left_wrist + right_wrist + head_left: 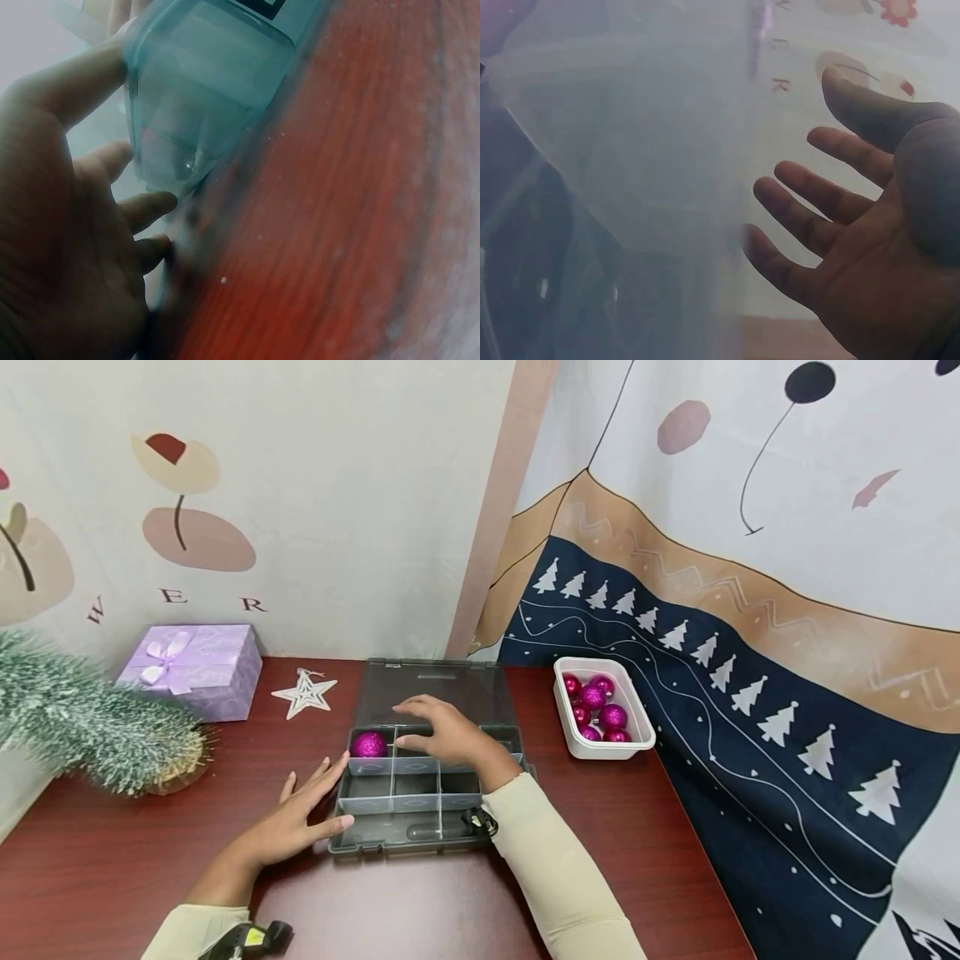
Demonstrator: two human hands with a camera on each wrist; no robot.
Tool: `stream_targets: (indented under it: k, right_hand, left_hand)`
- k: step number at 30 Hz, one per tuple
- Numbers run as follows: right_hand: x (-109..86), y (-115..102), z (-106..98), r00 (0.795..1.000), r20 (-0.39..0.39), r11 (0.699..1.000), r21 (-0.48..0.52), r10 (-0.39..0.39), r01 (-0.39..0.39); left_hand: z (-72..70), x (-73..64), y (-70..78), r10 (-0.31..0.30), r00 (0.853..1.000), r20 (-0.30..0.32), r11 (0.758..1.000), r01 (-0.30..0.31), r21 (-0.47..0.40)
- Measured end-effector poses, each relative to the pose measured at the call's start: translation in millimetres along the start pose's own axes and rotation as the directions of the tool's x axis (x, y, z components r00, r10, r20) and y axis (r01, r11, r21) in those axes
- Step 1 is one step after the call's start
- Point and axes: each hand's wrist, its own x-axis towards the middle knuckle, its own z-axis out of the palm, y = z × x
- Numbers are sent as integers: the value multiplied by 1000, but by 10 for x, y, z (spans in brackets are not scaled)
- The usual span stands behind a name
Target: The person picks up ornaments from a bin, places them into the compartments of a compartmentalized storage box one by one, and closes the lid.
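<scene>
A grey see-through divider box (382, 831) lies on the table with its lid (450, 681) folded back. One glittery magenta ball (369, 745) sits in its back left compartment. My left hand (288, 822), fingers spread, rests along the box's left side, its fingertips and thumb at the edge. In the left wrist view, the fingers of that hand reach to the box's clear wall (202, 82). Over the back compartments, to the right of the ball, hovers my right hand (450, 735). Its fingers are extended and it holds nothing, as the right wrist view also shows.
To the right stands a white tub (573, 745) with several red and magenta balls (592, 697). A white star ornament (306, 695), a lilac gift box (202, 668) and a frosted miniature tree (112, 714) stand at the left. Printed curtains (375, 485) hang behind the table (615, 852).
</scene>
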Motion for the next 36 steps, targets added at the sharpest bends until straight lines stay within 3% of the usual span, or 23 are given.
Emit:
stream_targets:
  k: [6, 13, 22, 31, 36]
  right_hand:
    - [-171, 98, -177, 995, -87, 993, 111, -38, 48]
    - [-436, 219, -354, 976, -207, 974, 198, -66, 108]
    - [-761, 376, -516, 959, -282, 971, 225, -17, 83]
    - [-927, 560, -585, 936, -353, 973, 218, 2, 80]
    - [-1032, 656, -651, 933, -359, 974, 222, 33, 51]
  left_hand:
    - [4, -14, 4, 5, 1000, -2, 1000, -5, -2]
    - [2, -11, 6, 14, 1000, -8, 1000, -14, -3]
    - [-12, -23, 11, 10, 1000, -4, 1000, -10, -10]
    - [-30, -13, 14, 2, 1000, 2, 1000, -2, -8]
    - [-26, -8, 15, 1, 1000, 6, 1000, -1, -7]
